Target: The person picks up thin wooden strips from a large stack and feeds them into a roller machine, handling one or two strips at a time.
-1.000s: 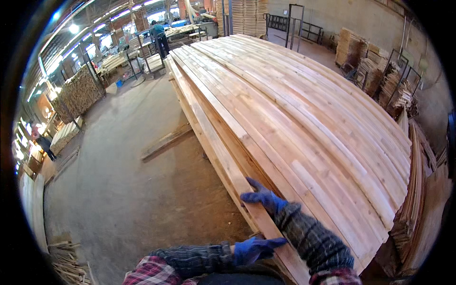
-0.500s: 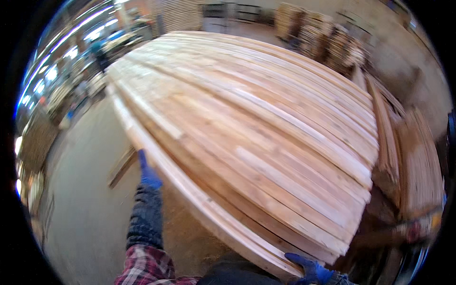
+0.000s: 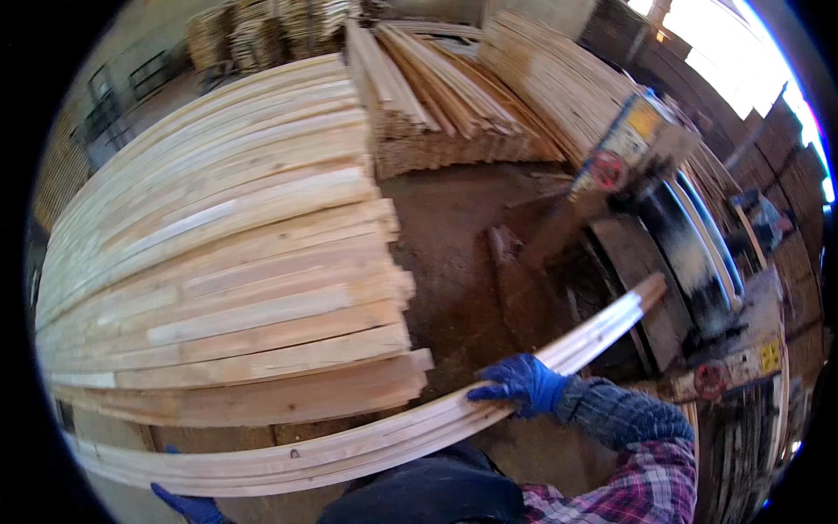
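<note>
A long pale wooden board (image 3: 349, 454), with grooves or seams running along it, stretches across in front of my body. It may be several thin strips held together; I cannot tell. My right hand (image 3: 526, 384), in a blue glove, grips it from above right of my body. Lower left, my left hand (image 3: 188, 504), also gloved in blue, is closed round it, with fingers showing at both edges. The board's right end reaches the dark bed of a machine (image 3: 642, 262). Beyond the board lies a broad stack of wooden boards (image 3: 262, 288), its ends uneven on the right.
More long timber (image 3: 454, 144) is piled at the back, beside a tall wood stack (image 3: 550, 70). A yellow-marked machine panel (image 3: 624, 144) stands behind the machine bed, another (image 3: 729, 371) nearer right. Brown floor (image 3: 454, 227) shows between stack and machine. A person (image 3: 764, 223) is at the far right.
My view has swung right, bringing the machine into sight. The board, earlier along the stack's near edge, is now apart from the stack, its right end at the machine. Both hands still hold it.
</note>
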Demonstrator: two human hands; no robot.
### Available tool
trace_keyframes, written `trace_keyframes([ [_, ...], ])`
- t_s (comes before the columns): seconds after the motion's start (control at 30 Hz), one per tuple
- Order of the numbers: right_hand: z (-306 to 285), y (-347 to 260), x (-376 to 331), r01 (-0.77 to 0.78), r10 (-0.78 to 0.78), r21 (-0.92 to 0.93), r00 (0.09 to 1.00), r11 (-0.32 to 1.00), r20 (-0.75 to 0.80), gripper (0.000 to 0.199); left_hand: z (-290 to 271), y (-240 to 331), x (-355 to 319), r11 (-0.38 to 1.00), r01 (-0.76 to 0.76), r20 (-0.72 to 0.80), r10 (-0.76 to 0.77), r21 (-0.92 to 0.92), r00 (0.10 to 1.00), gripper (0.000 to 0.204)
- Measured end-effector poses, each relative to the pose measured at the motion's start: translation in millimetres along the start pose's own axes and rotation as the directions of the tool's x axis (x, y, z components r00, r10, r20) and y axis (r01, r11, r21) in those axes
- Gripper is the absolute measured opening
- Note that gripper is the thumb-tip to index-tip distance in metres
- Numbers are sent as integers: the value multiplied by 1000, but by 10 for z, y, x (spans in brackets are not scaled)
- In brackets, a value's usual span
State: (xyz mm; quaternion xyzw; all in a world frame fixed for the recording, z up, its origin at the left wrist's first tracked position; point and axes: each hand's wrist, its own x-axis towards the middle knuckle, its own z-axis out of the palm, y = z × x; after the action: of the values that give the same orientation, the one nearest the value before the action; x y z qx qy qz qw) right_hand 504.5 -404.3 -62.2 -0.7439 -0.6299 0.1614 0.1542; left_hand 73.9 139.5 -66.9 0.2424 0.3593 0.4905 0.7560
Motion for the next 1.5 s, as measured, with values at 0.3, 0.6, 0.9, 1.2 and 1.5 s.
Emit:
trace_keyframes([
  [0.3,196,1117,-1206,-144,139,-328,989,934,-40,91,-345,-2016,-645,942,329,197,-336,65,921,74],
  [0.6,881,367,-51,-18,34,-186,996,982,80,96,351,-3005,-1857,686,702,13,-717,192,697,70],
  [0.9,703,832,-928,-195,189,-342,981,919,-52,54,653,-1909,-1997,-180,-811,712,-400,556,577,78],
  [1.2,579,1356,-1670,-322,236,-307,928,895,-287,43,498,-1990,-1219,-644,-711,488,-542,281,684,77],
  [1.5,1209,595,-521,107,-132,-203,985,973,-115,73,959,-2671,-1954,-349,-897,582,-683,271,442,99],
])
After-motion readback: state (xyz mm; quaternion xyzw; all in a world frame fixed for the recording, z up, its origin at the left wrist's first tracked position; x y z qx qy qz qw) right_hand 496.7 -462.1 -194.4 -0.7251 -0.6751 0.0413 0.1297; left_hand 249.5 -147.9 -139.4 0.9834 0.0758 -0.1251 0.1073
